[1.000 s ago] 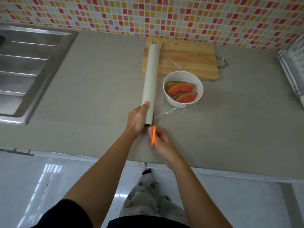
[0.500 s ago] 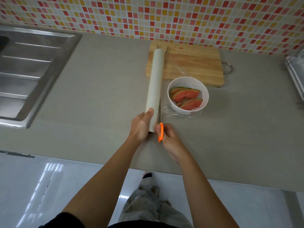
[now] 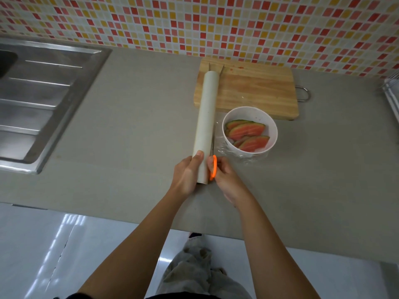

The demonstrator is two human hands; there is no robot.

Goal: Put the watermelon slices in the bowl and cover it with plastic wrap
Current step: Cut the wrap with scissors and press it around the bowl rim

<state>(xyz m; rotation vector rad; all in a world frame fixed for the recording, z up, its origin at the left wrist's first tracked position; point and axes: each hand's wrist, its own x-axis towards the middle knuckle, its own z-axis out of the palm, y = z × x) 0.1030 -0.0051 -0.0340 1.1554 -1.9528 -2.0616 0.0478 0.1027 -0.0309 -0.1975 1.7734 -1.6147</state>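
Two hands at centre frame: your left hand (image 3: 187,173) grips the wrap roll (image 3: 206,126), right hand (image 3: 224,176) grips orange scissors (image 3: 213,167); cut close along the roll, film taut toward the bowl (image 3: 250,131) of watermelon slices (image 3: 248,134), right of centre.

One roll of wrap (image 3: 206,121), one bowl (image 3: 272,134), one cutting board (image 3: 254,91), one sink (image 3: 43,100).

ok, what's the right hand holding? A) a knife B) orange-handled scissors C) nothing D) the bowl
B: the right hand grips the orange handle of the scissors, blades running along the wrap roll that the left hand holds beside the bowl.
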